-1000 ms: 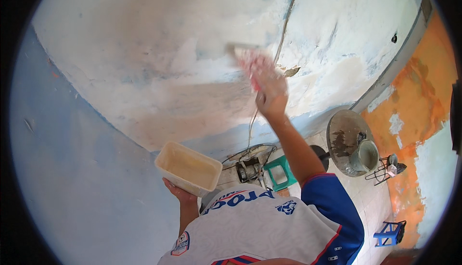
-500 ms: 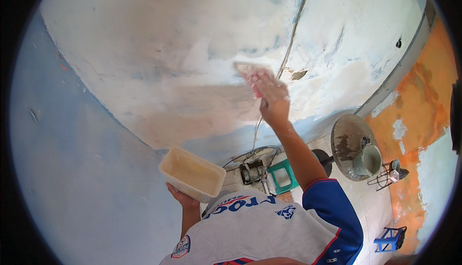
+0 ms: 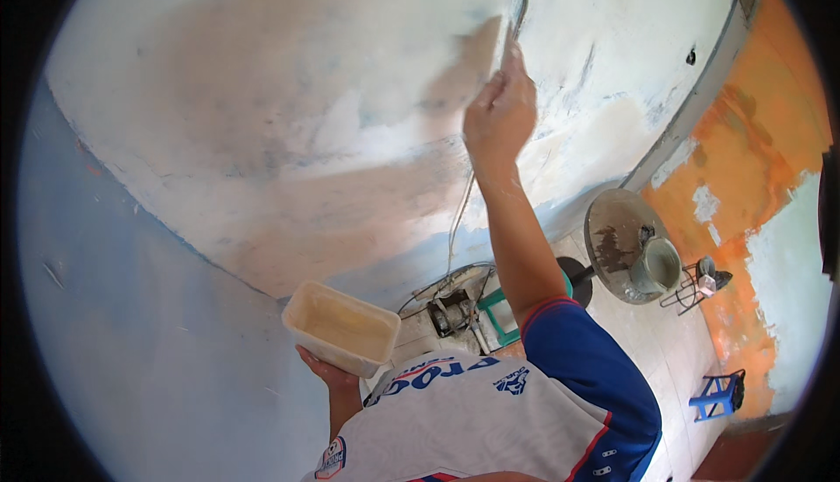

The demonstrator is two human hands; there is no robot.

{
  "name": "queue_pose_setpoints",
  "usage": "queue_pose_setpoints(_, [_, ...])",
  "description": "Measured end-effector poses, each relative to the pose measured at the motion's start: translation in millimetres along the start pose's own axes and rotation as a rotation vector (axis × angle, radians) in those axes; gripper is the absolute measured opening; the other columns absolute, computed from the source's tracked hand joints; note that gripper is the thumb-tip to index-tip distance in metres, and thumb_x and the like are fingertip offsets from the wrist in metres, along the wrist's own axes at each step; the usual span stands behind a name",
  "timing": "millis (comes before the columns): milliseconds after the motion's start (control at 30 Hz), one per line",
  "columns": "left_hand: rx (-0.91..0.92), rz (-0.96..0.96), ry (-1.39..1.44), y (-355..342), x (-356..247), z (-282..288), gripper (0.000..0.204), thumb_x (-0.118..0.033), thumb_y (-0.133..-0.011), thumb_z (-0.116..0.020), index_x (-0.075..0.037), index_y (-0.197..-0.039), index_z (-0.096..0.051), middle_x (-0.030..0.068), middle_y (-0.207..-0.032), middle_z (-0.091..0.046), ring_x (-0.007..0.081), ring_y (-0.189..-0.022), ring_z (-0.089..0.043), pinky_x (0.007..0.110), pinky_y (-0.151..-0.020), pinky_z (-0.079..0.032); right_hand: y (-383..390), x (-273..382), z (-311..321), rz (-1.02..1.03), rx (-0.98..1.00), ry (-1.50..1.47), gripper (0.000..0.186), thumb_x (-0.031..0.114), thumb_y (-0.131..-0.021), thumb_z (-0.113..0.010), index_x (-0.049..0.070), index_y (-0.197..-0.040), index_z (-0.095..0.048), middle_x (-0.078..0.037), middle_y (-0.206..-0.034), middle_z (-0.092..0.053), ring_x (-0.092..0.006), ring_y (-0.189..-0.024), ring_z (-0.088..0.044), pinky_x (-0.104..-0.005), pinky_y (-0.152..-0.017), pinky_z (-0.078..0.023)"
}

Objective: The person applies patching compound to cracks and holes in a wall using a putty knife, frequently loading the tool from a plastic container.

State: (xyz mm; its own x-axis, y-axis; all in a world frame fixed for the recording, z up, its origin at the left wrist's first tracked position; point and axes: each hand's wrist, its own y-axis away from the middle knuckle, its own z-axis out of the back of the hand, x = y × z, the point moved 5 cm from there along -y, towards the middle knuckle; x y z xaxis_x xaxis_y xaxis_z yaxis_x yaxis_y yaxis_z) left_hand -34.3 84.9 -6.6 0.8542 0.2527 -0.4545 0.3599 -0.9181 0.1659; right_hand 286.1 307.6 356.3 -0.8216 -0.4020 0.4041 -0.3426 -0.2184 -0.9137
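Observation:
My right hand (image 3: pixel 501 113) is raised in front of the wall, its fingers closed round a putty knife (image 3: pixel 501 45). The knife is turned nearly edge-on and blurred, beside the cable on the wall; whether its blade touches the wall I cannot tell. Low on the left, my left hand (image 3: pixel 329 370) supports a cream rectangular plastic tub (image 3: pixel 331 352) from beneath, its fingers partly hidden by it. Some pale paste coats the tub's inside. The wall (image 3: pixel 254 71) is whitish with brownish, smeared patches and bluish areas.
A thin cable (image 3: pixel 462 206) runs down the wall to a small machine (image 3: pixel 451 314) on the floor. Near it are a green plastic stool (image 3: pixel 503 317) and a round table (image 3: pixel 612 246) bearing a grey bucket (image 3: pixel 656 265). A blue stool (image 3: pixel 717 396) stands at right. A bluish wall (image 3: pixel 131 307) adjoins at left.
My right hand has moved up the wall with the putty knife, turning the blade from flat to edge-on. My left hand and the tub have shifted only slightly; the whole view has shifted a little.

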Motion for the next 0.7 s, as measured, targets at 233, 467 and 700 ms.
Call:
queue_pose_setpoints(233, [0.030, 0.073, 0.005, -16, -5, -21, 0.077, -0.070, -0.098, -0.043, -0.019, -0.155, -0.039, 0.0061, -0.155, -0.044, 0.0317, -0.140, -0.046, 0.050, -0.114, -0.043, 80, 29, -56, 0.176, 0.152, 0.253, 0.059, 0.006, -0.087, -0.063, 0.003, -0.145, -0.053, -0.018, -0.140, -0.061, -0.0391, -0.120, -0.059, -0.0461, -0.095, -0.055])
queue_pose_setpoints(467, [0.061, 0.073, 0.024, -33, -10, -4, 0.079, -0.072, -0.097, -0.045, -0.018, -0.154, -0.039, 0.0063, -0.154, -0.045, 0.0311, -0.138, -0.047, 0.050, -0.113, -0.044, 65, 26, 3, 0.103, 0.078, -0.077, 0.052, -0.007, -0.089, -0.054, -0.002, -0.141, -0.057, -0.019, -0.130, -0.067, -0.0393, -0.119, -0.059, -0.0414, -0.096, -0.052])
queue_pose_setpoints(700, [0.029, 0.083, 0.003, -39, -17, 16, 0.079, -0.072, -0.097, -0.044, -0.017, -0.154, -0.040, 0.0074, -0.153, -0.046, 0.0309, -0.138, -0.047, 0.049, -0.113, -0.044, 108, 0, -54, 0.206, 0.277, 0.133, 0.057, 0.002, -0.089, -0.062, 0.001, -0.146, -0.053, -0.021, -0.139, -0.061, -0.0421, -0.134, -0.050, -0.0536, -0.112, -0.036])
